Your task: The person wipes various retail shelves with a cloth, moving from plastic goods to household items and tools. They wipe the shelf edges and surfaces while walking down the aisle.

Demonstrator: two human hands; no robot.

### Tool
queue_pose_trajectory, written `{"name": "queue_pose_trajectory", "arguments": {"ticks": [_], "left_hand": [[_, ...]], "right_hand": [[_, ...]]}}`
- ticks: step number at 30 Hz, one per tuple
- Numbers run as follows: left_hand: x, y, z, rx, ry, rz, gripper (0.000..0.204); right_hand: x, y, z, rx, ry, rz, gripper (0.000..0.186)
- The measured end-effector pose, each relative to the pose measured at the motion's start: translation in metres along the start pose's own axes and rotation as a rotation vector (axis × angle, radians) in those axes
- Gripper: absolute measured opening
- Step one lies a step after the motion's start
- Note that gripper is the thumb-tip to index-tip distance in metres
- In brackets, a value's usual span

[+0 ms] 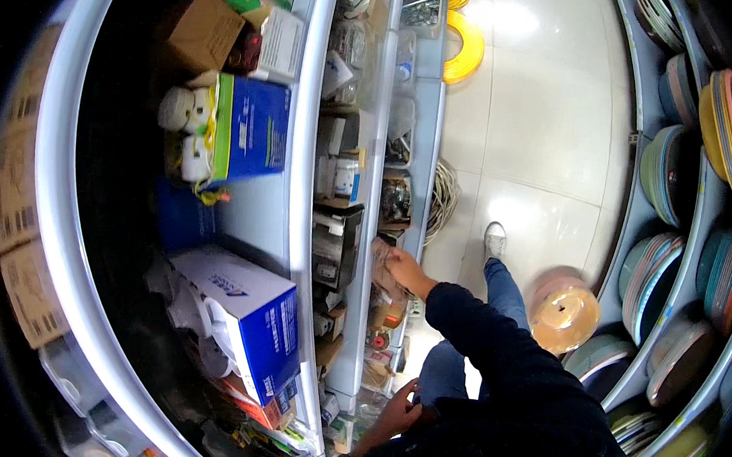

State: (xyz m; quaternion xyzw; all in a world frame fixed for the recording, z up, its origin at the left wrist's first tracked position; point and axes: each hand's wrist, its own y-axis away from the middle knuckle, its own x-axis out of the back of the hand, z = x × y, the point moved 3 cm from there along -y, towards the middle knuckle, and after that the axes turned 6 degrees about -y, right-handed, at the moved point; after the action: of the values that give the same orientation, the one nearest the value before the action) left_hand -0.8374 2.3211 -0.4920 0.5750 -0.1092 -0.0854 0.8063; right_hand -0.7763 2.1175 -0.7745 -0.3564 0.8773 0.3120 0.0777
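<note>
My right hand reaches to the shelf edge in the middle and is closed around a crumpled brown-grey cloth. The cloth lies against the front of a lower shelf, beside bins of small parts. Lower down, close to my body, my left hand is loosely curled, with a gap between its finger and thumb. Nothing shows in it. Near that hand are small packaged goods on the lower shelf.
At left stand a blue-and-green box and a white-and-blue box. Yellow coiled tubing and pale coiled cable lie by the shelf foot. Stacked basins fill racks at right; a round tan spool-like object stands near my leg.
</note>
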Motion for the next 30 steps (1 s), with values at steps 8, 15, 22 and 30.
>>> {"name": "queue_pose_trajectory", "arguments": {"ticks": [8,15,22,30], "left_hand": [[0.022,-0.027,0.089,0.052,-0.013,-0.015,0.066],[0.021,-0.027,0.092,-0.023,-0.084,0.105,0.065],[0.059,-0.049,0.174,-0.038,0.028,0.016,0.068],[0.131,-0.074,0.265,-0.205,-0.096,0.166,0.066]], "right_hand": [[0.045,-0.145,-0.091,0.01,-0.577,0.22,0.036],[0.147,-0.228,-0.235,0.149,-0.462,0.126,0.038],[0.215,-0.191,-0.288,-0.028,-1.125,-0.207,0.037],[0.261,-0.162,-0.306,-0.014,-1.103,-0.151,0.042]]}}
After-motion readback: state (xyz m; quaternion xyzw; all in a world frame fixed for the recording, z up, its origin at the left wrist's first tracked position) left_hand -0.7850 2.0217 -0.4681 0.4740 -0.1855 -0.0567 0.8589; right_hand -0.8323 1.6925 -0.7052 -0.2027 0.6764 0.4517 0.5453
